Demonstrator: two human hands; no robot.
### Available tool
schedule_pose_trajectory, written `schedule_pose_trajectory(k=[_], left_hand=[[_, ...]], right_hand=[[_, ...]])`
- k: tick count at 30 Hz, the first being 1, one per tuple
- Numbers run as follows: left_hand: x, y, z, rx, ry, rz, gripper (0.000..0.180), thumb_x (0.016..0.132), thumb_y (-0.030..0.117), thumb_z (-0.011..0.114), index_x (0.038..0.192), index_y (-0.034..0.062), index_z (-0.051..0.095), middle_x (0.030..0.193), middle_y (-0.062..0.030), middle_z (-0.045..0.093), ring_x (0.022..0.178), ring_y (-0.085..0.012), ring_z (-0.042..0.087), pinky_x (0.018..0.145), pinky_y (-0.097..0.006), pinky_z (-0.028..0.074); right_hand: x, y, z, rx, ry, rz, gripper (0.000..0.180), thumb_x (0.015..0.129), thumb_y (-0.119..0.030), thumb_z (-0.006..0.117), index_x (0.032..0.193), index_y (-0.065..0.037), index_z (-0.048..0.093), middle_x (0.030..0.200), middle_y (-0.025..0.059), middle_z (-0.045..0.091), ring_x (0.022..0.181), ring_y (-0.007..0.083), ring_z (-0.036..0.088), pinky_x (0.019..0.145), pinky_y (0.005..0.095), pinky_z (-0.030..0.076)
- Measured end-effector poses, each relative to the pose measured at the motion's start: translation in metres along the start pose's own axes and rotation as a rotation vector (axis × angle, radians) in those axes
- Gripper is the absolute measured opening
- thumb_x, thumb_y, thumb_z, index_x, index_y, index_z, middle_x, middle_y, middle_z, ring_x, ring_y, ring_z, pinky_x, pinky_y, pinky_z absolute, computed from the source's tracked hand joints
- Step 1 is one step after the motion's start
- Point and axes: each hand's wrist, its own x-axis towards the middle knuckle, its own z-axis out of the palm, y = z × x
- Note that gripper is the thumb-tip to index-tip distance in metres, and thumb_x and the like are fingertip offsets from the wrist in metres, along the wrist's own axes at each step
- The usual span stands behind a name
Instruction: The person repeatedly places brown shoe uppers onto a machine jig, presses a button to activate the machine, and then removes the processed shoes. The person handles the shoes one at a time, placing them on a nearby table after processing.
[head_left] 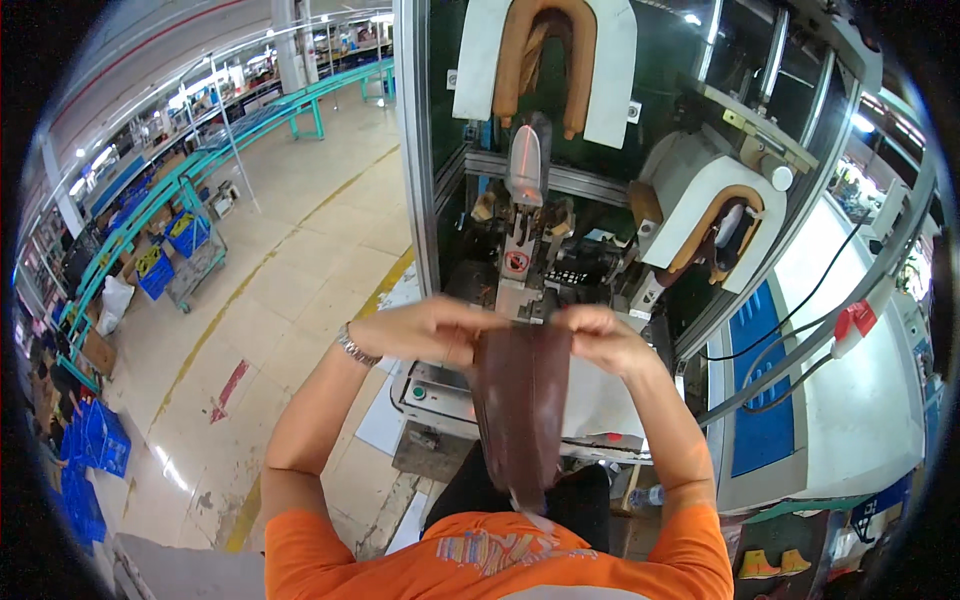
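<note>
A brown leather shoe upper [522,405] with a seam down its middle hangs between my hands in front of my chest. My left hand [437,328], with a metal watch [357,346] on the wrist, pinches its top left edge. At the top right edge, my right hand [604,338] grips it between thumb and fingers. Both hands are slightly blurred. Just beyond them stands the machine's grey rounded form [526,165], with a red light line along it. The upper covers part of the machine's white ledge [600,415].
A U-shaped clamp with brown pads [515,60] is above the form, and another padded clamp [735,200] sits to its right. A metal frame post [418,150] stands at left. Cables [790,370] run at right. Far left are blue crates [100,440] and a green conveyor [300,100].
</note>
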Motion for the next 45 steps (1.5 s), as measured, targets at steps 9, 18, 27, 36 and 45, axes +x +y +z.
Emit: schedule_pose_trajectory(k=[9,18,27,36,45], left_hand=[[0.103,0.0,-0.116,-0.26,0.47,0.362,0.012,0.087,0.014,0.054,0.097,0.0067,0.057,0.086,0.0032,0.059,0.072,-0.0043,0.052,0.061,-0.02,0.041],[0.139,-0.013,-0.129,-0.284,0.689,0.321,0.01,0.085,0.013,0.057,0.091,0.0058,0.059,0.082,0.0031,0.059,0.071,-0.0041,0.052,0.062,-0.018,0.041],[0.186,-0.02,-0.15,-0.385,0.984,0.427,0.005,0.081,0.005,0.059,0.083,0.0012,0.061,0.078,-0.0022,0.06,0.073,-0.0093,0.053,0.068,-0.022,0.041],[0.168,-0.04,-0.156,0.227,1.253,0.421,0.027,0.075,-0.005,0.053,0.101,-0.0008,0.055,0.087,-0.0099,0.056,0.077,-0.017,0.055,0.073,-0.028,0.043],[0.099,-0.016,-0.014,1.263,1.078,0.576,0.033,0.076,0.017,0.06,0.107,0.0068,0.054,0.101,-0.0073,0.057,0.097,-0.0227,0.052,0.089,-0.04,0.029]], right_hand=[[0.128,-0.05,-0.057,0.101,0.447,-0.469,0.011,0.08,-0.005,0.06,0.092,-0.005,0.058,0.085,0.0027,0.062,0.078,0.0105,0.057,0.075,0.023,0.044],[0.154,-0.049,-0.08,0.07,0.646,-0.404,0.008,0.081,-0.005,0.059,0.089,-0.005,0.06,0.086,0.0029,0.062,0.078,0.012,0.059,0.072,0.0253,0.048],[0.186,-0.05,-0.125,0.169,0.746,-0.411,0.008,0.076,-0.002,0.063,0.077,-0.007,0.058,0.077,0.0014,0.059,0.07,0.0127,0.055,0.065,0.0255,0.045],[0.162,-0.004,-0.099,-0.384,1.142,-0.537,0.025,0.078,-0.016,0.065,0.096,0.0,0.056,0.091,0.0028,0.057,0.08,0.0112,0.05,0.075,0.0237,0.04],[0.129,0.124,-0.091,0.671,0.712,-0.367,0.026,0.088,-0.029,0.052,0.105,-0.01,0.052,0.096,0.0026,0.059,0.078,0.0128,0.057,0.073,0.0285,0.051]])
